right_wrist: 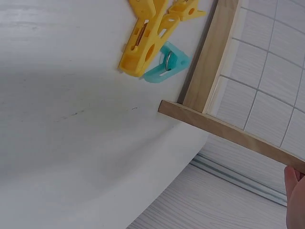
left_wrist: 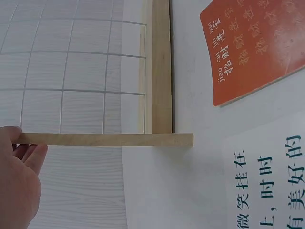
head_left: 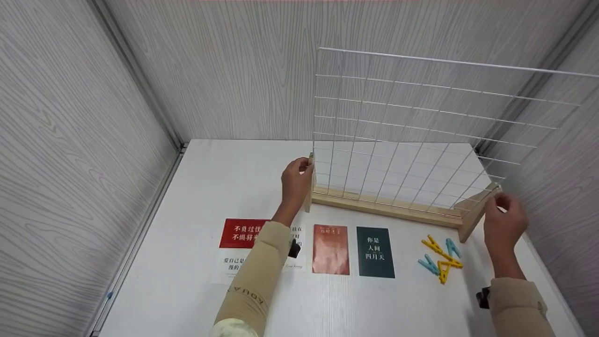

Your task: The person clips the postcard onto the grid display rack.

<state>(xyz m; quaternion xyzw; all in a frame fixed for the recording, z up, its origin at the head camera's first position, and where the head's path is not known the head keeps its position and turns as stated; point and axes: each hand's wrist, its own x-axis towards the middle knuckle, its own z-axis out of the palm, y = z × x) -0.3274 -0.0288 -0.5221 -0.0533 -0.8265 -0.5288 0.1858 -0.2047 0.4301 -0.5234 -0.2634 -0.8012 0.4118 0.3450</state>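
Note:
A white wire grid panel [head_left: 435,60] stands upright in a wooden stand, above its long bottom bar [head_left: 383,208]. My left hand [head_left: 295,186] pinches the upper end of the stand's left side piece [left_wrist: 105,140] between thumb and fingers. At the other side my right hand [head_left: 505,224] holds the top end of the right side piece [right_wrist: 238,136], seen at the edge of the right wrist view. The grid's wires run down close behind the bar in both wrist views.
In front of the stand lie a red card [head_left: 330,257], a dark green card [head_left: 376,262] and, partly behind the left sleeve, red and white printed cards [head_left: 238,236]. Several yellow clothespins [head_left: 443,271] and teal clothespins [head_left: 428,265] lie by the right side piece. Grey panel walls [head_left: 243,70] enclose the table.

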